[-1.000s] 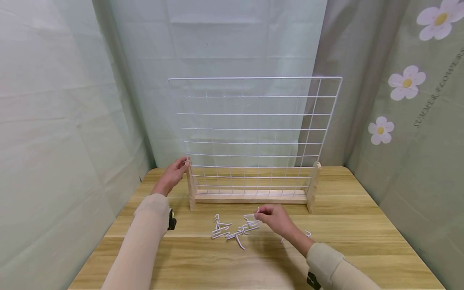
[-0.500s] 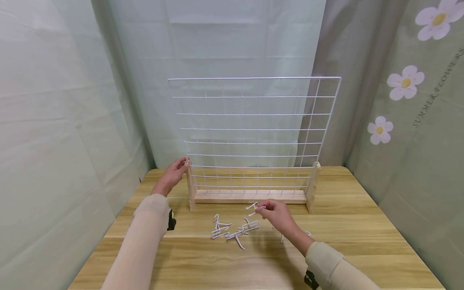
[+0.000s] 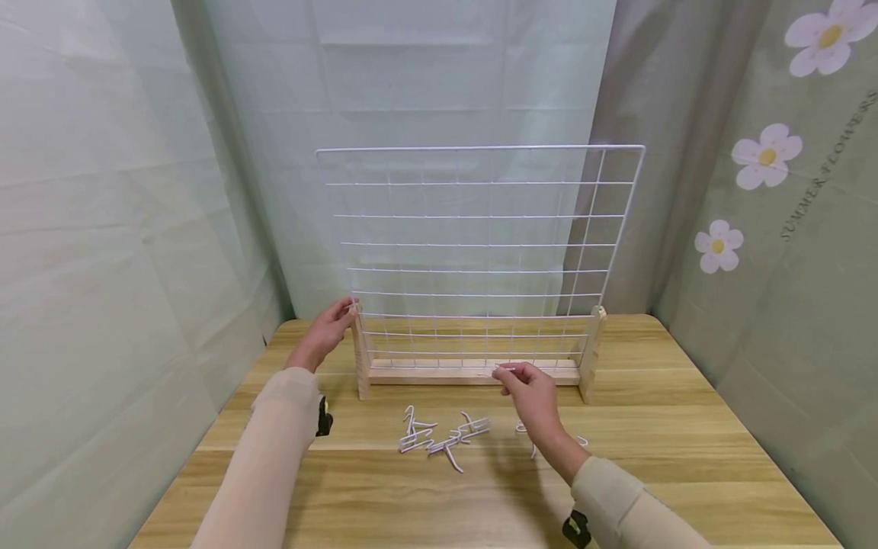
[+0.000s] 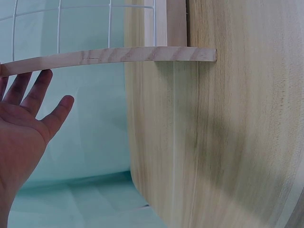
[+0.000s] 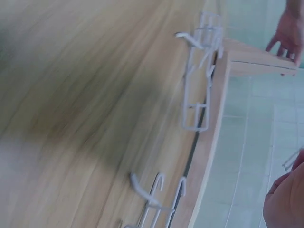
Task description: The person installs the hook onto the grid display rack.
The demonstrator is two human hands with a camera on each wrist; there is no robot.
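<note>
A white wire grid panel (image 3: 480,146) stands upright in a pale wooden stand (image 3: 425,376). At its left post (image 4: 118,54), my left hand (image 3: 325,334) rests straight fingers against the wood, thumb spread away in the left wrist view. My right hand (image 3: 537,395) pinches a small white wire hook (image 5: 288,163) between thumb and fingertips, in front of the stand's lower bar. Most of that hook is hidden behind the fingers. Several similar white wire hooks (image 3: 446,443) lie in a loose pile on the table, left of the right hand.
More white hooks (image 3: 582,441) lie partly hidden under the right forearm. The wooden table (image 3: 686,442) extends to both sides of the stand. Pale green curtains (image 3: 137,229) hang around it, with a flower-printed one (image 3: 768,157) on the right.
My right hand has lifted one hook out of the pile and carried it up and slightly right, toward the grid's lower bar. The left hand stays at the post.
</note>
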